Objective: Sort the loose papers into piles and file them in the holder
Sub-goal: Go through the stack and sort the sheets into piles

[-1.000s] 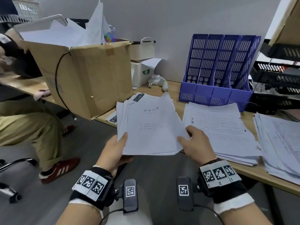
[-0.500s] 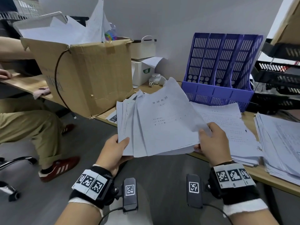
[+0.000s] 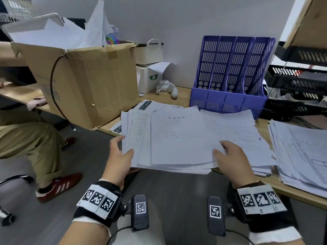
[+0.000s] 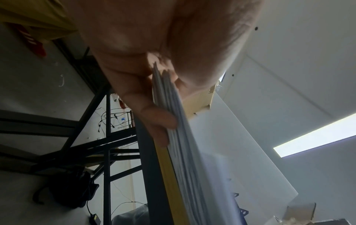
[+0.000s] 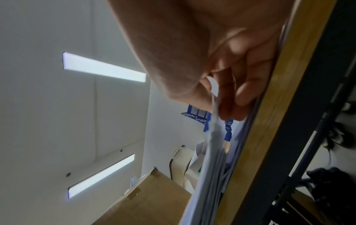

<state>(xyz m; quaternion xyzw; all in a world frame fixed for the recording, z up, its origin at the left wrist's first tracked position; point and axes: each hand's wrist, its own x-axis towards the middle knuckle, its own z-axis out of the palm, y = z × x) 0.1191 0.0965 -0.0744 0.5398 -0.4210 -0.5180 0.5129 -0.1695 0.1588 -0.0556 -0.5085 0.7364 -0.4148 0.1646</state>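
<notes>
While both hands hold one fanned bundle of papers (image 3: pixel 169 138) at the near edge of the desk (image 3: pixel 184 96), a second person's trouser leg (image 3: pixel 26 135) and red shoe (image 3: pixel 58 184) fill the floor at far left. One cardboard box (image 3: pixel 92 80) stands on the desk's left part, stuffed with white sheets, its lower corner jutting past the desk edge. Just right of it, behind the bundle, are two small white boxes (image 3: pixel 148 68), one stacked on the other, and one small white gadget (image 3: pixel 167 87). The left hand (image 3: pixel 118 160) pinches the bundle's left edge, thumb on top and fingers (image 4: pixel 152 115) underneath; the bundle's near half hangs out over the floor, off the desk. The right hand (image 3: pixel 231 161) pinches the bundle's lower right corner, thumb on the top sheet and fingers (image 5: pixel 244 91) curled below it. Right of the bundle, and partly under its right edge, lies one flat pile (image 3: pixel 247 137) of printed sheets, its near edge reaching the desk's rim. Behind that pile stands one blue file holder (image 3: pixel 230 73) with four upright slots; I cannot tell whether any slot holds paper. Bare desk shows between the gadget and the holder. At far right sits a second, thicker pile (image 3: pixel 300 152), overhanging the desk's near edge, with black stacked trays (image 3: pixel 300 82) behind it.
</notes>
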